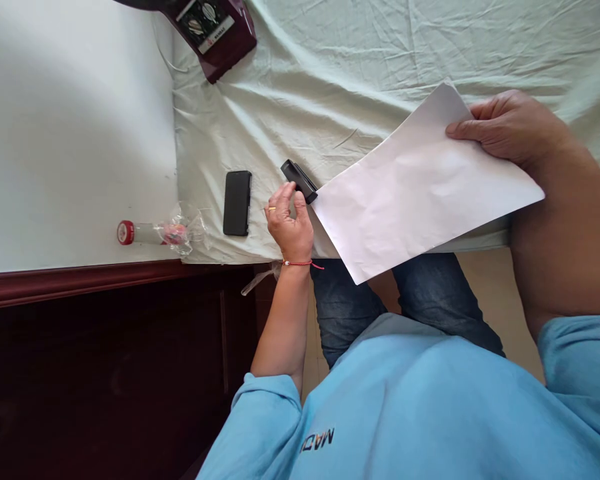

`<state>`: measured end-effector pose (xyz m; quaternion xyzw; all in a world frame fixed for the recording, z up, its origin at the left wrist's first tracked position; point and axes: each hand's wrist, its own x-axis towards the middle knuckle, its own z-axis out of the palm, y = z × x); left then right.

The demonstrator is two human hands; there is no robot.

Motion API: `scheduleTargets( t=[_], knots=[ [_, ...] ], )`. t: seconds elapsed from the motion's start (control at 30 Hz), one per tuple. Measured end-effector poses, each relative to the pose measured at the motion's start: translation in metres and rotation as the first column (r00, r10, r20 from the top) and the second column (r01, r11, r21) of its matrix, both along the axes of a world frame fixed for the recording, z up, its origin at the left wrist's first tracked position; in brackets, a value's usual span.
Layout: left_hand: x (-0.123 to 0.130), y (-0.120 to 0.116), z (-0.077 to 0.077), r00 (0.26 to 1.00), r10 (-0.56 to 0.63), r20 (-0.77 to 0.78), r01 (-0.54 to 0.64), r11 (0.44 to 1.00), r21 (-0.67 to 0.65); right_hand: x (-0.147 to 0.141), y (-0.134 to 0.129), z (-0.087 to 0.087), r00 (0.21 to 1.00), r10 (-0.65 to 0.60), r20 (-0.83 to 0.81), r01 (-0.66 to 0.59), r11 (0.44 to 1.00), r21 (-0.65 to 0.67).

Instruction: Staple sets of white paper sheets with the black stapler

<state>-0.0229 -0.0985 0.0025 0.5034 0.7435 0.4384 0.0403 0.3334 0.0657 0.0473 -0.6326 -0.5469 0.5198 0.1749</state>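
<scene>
My left hand [290,217] has its fingers bent and its fingertips and thumb at the near side of a small black stapler [299,179] on the cloth. The stapler lies slanted, its lower right end against a corner of the white paper sheets [420,187]. My right hand [510,127] grips these sheets at their far right edge, thumb on top and fingers underneath. The sheets are tilted, and their near corner hangs past the table edge above my legs. How firmly the left fingers hold the stapler is partly hidden.
A black phone [237,203] lies left of my left hand. Farther left are a clear bottle-like container with a red cap [125,233] and crumpled clear plastic [193,227]. A dark maroon appliance base [225,40] stands at the back left. A pale green wrinkled cloth [340,60] covers the table.
</scene>
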Motion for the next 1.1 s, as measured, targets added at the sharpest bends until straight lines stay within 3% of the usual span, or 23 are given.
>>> scheduleTargets(
  t=[0.1,0.27,0.53,0.7,0.8,0.87,0.97,1.1],
  knots=[
    [-0.003,0.000,-0.006,0.998,-0.056,-0.022,0.056,0.998,-0.015,-0.001,-0.001,0.003,1.000,-0.004,0.011,0.004,1.000,-0.022],
    [-0.002,-0.002,-0.016,0.999,-0.054,-0.002,0.054,0.998,-0.036,-0.002,-0.002,0.001,1.000,0.006,0.009,-0.006,1.000,-0.007],
    [-0.001,-0.008,-0.015,0.988,-0.154,0.020,0.155,0.988,-0.020,-0.001,-0.003,-0.001,0.990,0.051,-0.132,-0.054,0.998,-0.022],
    [0.003,-0.025,-0.017,0.972,-0.010,0.236,0.000,0.999,0.044,0.000,-0.008,0.000,0.958,0.107,-0.267,-0.124,0.991,-0.050],
    [0.000,-0.030,-0.014,0.913,0.056,0.404,-0.078,0.996,0.039,-0.003,-0.011,-0.001,0.938,0.066,-0.341,-0.064,0.998,0.015],
    [-0.004,-0.030,-0.011,0.857,0.039,0.514,-0.068,0.997,0.038,-0.007,-0.012,-0.003,0.929,0.017,-0.369,0.002,0.999,0.053],
    [-0.006,-0.031,-0.006,0.802,-0.033,0.596,0.016,0.999,0.034,-0.016,-0.011,-0.007,0.925,-0.067,-0.373,0.102,0.992,0.073],
    [0.001,-0.036,-0.008,0.811,-0.124,0.572,0.156,0.988,-0.006,-0.022,-0.007,-0.012,0.931,-0.099,-0.353,0.155,0.979,0.134]
  ],
)
